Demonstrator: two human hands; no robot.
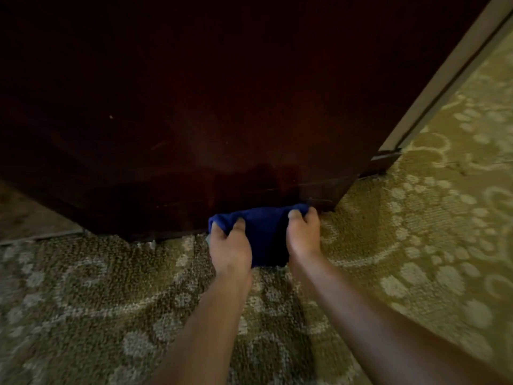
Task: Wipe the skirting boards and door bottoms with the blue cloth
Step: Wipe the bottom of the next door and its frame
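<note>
both hands hold the blue cloth [265, 232] against the bottom edge of the dark wooden door [194, 107]: the left hand [231, 247] grips its left end, the right hand [304, 234] pinches its right end. patterned carpet [416, 232] lies beneath the grip.

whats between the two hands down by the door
The blue cloth spans the gap: the left hand grips one end, the right hand the other, against the dark door bottom. Head view.

Bunched blue cloth [263, 232] apparently pressed against dark door [194, 107] bottom.
</note>
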